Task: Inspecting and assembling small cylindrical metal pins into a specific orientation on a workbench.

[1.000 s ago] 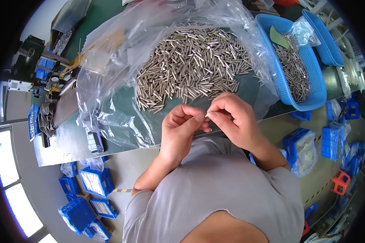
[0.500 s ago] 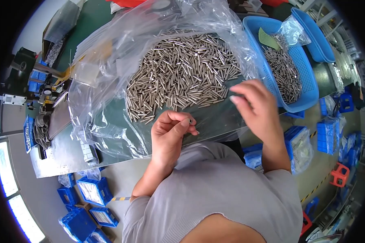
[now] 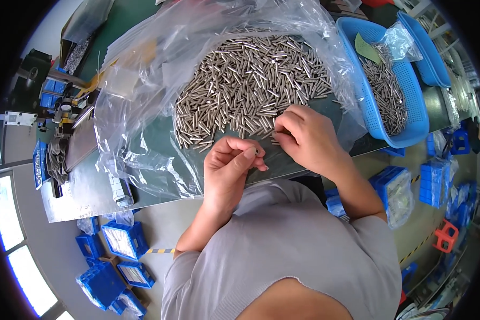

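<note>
Blue crates (image 3: 125, 240) are standing on the floor at the far left, below the table (image 3: 72, 205). A clear bag (image 3: 144, 160) is spreading across the tabletop, its folds catching the light. Just in front of the pile, the left hand (image 3: 228, 164) is pinching a small part (image 3: 257, 152) between thumb and forefinger, its other fingers curling in beneath. Beyond both hands, the pins (image 3: 256, 80) are lying in a broad, loose heap, pointing every way. To the right, the right hand (image 3: 310, 137) is hanging at the heap's near edge, fingers curling and thumb meeting the forefinger closely; whether they are pinching a pin, I cannot tell. Farther right, a blue basket (image 3: 418, 114) is holding more pins and a green card (image 3: 366, 49). A red stool (image 3: 446, 237) is standing on the floor at the far right.
</note>
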`<state>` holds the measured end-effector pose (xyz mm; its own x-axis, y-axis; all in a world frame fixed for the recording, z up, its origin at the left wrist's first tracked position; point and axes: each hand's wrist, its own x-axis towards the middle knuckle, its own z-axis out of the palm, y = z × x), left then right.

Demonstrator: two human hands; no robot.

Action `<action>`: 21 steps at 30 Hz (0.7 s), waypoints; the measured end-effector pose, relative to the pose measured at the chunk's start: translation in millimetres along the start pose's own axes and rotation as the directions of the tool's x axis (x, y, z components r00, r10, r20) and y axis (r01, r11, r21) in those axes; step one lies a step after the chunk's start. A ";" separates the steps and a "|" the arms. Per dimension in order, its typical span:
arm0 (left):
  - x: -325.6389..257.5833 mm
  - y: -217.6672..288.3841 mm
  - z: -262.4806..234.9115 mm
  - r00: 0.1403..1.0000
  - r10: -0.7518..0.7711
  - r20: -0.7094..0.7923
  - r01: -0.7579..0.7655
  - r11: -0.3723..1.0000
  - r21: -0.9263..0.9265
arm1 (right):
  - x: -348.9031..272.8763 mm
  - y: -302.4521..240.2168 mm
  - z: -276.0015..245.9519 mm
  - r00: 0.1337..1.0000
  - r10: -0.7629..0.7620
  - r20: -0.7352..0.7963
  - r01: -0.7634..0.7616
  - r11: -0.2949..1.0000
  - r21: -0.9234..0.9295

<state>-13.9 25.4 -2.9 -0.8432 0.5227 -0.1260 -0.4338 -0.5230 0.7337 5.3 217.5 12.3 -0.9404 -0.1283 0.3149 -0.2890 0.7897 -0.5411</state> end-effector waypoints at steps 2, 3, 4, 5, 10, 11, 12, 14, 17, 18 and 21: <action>0.0 0.2 -1.1 1.000 -0.005 -0.003 0.005 1.000 -0.005 | 2.2 -1.9 -0.4 1.000 0.002 -0.013 -0.002 1.000 0.006; -0.1 0.6 -1.7 1.000 -0.010 0.000 0.010 1.000 -0.013 | 2.2 -1.2 -1.2 0.999 0.014 -0.053 -0.007 0.992 0.123; -0.4 0.7 -1.9 1.000 -0.009 -0.006 0.009 1.000 -0.012 | 1.7 -0.6 -3.0 0.996 0.030 -0.088 -0.008 0.971 0.238; -0.6 1.2 -1.7 1.000 -0.018 -0.008 0.018 1.000 -0.017 | 2.6 -6.9 -15.3 0.993 0.114 -0.019 -0.100 0.932 0.348; -0.1 1.7 3.4 0.999 -0.038 0.017 0.039 0.998 -0.059 | -10.0 -12.0 -18.7 0.958 0.235 0.166 -0.260 0.459 0.849; -0.6 1.5 4.4 0.999 -0.040 0.016 0.040 0.998 -0.056 | -10.6 -13.0 -19.4 0.951 0.210 0.225 -0.293 0.395 0.871; -1.4 1.2 5.1 0.999 -0.041 0.015 0.042 0.998 -0.056 | -11.1 -13.7 -15.5 0.956 0.190 0.223 -0.279 0.370 0.886; -1.6 0.9 6.1 0.999 -0.045 0.016 0.046 0.998 -0.053 | -11.7 -14.3 -10.2 0.959 0.176 0.222 -0.273 0.375 0.886; -2.3 0.4 5.6 0.999 -0.049 0.010 0.050 0.998 -0.031 | -11.3 -14.9 -6.1 0.963 0.165 0.214 -0.262 0.373 0.890; -2.7 -0.6 3.9 0.999 -0.047 0.014 0.047 0.998 -0.028 | -11.1 -14.7 -6.3 0.970 0.149 0.190 -0.237 0.430 0.871; -4.0 -0.6 3.7 0.999 -0.047 0.014 0.047 0.999 -0.023 | -10.8 -16.4 -4.2 0.981 0.123 0.151 -0.192 0.479 0.856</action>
<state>-9.1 26.1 -0.4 -0.8177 0.5555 -0.1510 -0.4800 -0.5130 0.7116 21.0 208.5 21.1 -0.9851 -0.1191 0.1243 -0.1112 -0.1105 -0.9876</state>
